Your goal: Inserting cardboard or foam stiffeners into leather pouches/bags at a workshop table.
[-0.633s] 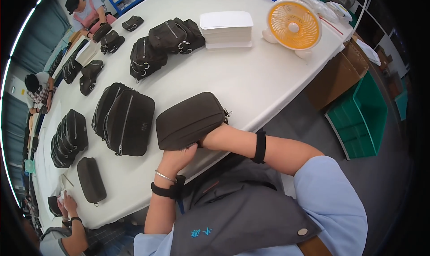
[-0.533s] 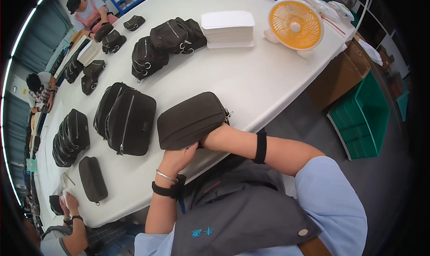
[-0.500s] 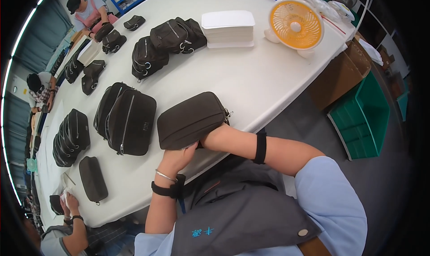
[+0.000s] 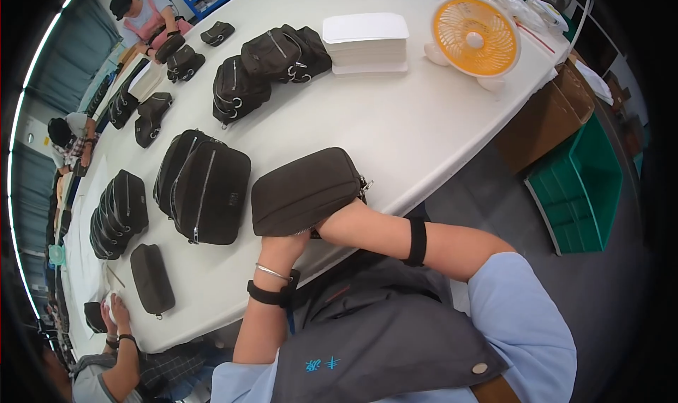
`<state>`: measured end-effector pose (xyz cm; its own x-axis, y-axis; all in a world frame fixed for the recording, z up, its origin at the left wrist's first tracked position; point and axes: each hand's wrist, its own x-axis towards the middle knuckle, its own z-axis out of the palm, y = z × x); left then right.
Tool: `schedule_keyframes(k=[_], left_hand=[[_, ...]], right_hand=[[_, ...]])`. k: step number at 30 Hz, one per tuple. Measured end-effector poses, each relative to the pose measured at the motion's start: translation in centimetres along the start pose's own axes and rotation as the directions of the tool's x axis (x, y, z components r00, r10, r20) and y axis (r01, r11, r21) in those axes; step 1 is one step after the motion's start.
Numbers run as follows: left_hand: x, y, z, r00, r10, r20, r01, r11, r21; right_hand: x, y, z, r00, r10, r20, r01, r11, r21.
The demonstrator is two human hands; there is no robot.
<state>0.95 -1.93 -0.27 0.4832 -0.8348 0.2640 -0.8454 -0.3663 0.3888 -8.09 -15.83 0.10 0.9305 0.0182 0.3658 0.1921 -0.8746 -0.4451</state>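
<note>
A dark brown zip pouch (image 4: 304,191) is tilted over the near edge of the table in front of me, its zip edge toward me and a metal clasp at its right end. My left hand (image 4: 286,245) grips the pouch's lower edge by the zip, its fingertips covered by the pouch. From the right, my right hand (image 4: 340,221) reaches in at the same edge. Its fingers are hidden behind or inside the pouch, so their pose does not show. Just left of it stand larger dark zip bags (image 4: 215,191) leaning together.
Further left are a row of pouches (image 4: 120,212) and a single pouch (image 4: 152,279). More dark bags (image 4: 282,53), a stack of white cards (image 4: 366,43) and a yellow fan (image 4: 474,37) stand farther back. A green crate (image 4: 575,191) is right of the table. Other people work along the left.
My left hand has slid further under the pouch, and its thumb is now hidden. The whole view has shifted slightly; the pouch stays in nearly the same place.
</note>
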Motion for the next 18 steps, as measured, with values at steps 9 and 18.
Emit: schedule_keyframes(k=[9,18], left_hand=[[-0.4,0.0,0.4,0.997,0.053,-0.057,-0.052,0.998,0.031],[0.3,0.2,0.5,0.993,0.105,-0.061,-0.105,0.994,0.006]], right_hand=[[-0.1,-0.5,-0.8,0.994,0.031,0.108,-0.023,0.997,-0.079],[0.5,1.1,0.4,0.896,0.214,0.39,-0.203,0.977,-0.068]])
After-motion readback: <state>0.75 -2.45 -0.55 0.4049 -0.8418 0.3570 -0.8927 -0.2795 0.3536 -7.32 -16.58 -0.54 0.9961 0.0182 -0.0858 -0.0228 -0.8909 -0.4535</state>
